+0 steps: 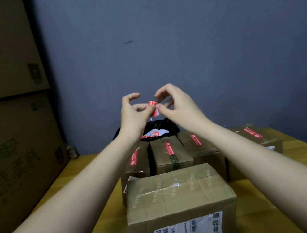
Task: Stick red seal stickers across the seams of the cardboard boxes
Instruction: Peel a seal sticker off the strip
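Red seal sticker [153, 108] pinched between left hand [135, 115] and right hand [175, 106] at frame centre, four rear boxes [172, 155] already sealed, near box [177, 195] on the counter [91, 186] apparently last, unsealed.

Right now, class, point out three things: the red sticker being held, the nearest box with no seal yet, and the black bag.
red sticker [153, 107], head view, on its red face between the fingertips.
nearest box [177, 190], head view, on its taped top seam.
black bag [165, 124], head view, on its dark upper rim.
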`<state>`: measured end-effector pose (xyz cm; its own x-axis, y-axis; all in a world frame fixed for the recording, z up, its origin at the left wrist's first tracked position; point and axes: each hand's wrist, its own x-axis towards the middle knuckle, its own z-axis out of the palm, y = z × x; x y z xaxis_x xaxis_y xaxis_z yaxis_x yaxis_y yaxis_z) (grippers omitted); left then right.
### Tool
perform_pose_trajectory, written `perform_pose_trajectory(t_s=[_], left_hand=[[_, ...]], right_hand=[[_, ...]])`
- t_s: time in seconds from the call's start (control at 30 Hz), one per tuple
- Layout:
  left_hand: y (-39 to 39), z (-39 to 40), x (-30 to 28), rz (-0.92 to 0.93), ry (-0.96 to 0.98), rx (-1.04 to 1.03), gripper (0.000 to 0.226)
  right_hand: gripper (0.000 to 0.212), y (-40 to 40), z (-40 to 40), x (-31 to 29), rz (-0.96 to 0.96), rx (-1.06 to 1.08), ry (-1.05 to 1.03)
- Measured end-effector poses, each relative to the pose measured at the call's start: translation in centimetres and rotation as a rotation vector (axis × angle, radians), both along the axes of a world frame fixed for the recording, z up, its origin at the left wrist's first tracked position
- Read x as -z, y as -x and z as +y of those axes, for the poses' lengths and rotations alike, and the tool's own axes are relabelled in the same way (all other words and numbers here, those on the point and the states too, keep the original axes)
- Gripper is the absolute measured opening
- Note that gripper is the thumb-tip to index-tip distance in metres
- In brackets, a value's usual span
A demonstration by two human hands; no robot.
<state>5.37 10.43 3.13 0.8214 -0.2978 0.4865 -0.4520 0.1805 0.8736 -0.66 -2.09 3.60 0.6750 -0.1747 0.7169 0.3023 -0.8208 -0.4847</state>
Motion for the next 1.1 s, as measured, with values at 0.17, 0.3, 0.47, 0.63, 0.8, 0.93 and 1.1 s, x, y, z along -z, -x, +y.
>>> perform_pose_trajectory(t_s=[0.17, 0.3, 0.47, 0.63, 0.8, 0.93, 1.1], left_hand=[[-4.0, -0.8, -0.4, 0.202, -0.025, 0.051, 0.058], [-7.1, -1.6, -0.2, 0.304, -0.083, 0.06, 0.052], [-10.8, -2.2, 1.0, -0.125, -0.474, -0.105, 0.02], [-14.6, -2.6, 2.8, -0.381, -0.854, -0.256, 0.007], [-17.5, -3.1, 5.1, -0.465, -1.008, -0.338, 0.003], [-19.2, -3.2, 6.4, -0.505, -1.224, -0.315, 0.014], [-19.7, -3.3, 7.1, -0.531, -1.285, -0.215, 0.017]], right_hand=[[0.013, -3.6, -1.0, -0.1, 0.145, 0.013, 0.126], [0.006, -6.7, -1.9, 0.2, 0.222, 0.123, 0.176], [0.011, -11.1, -2.9, 1.3, 0.362, 0.23, 0.289], [0.013, -15.2, -3.4, 3.3, 0.489, 0.188, 0.261], [0.017, -18.2, -4.3, 5.2, 0.666, 0.008, 0.124], [0.03, -18.8, -5.2, 5.7, 0.658, 0.053, 0.083], [0.024, -17.5, -6.1, 5.5, 0.641, 0.028, 0.027]])
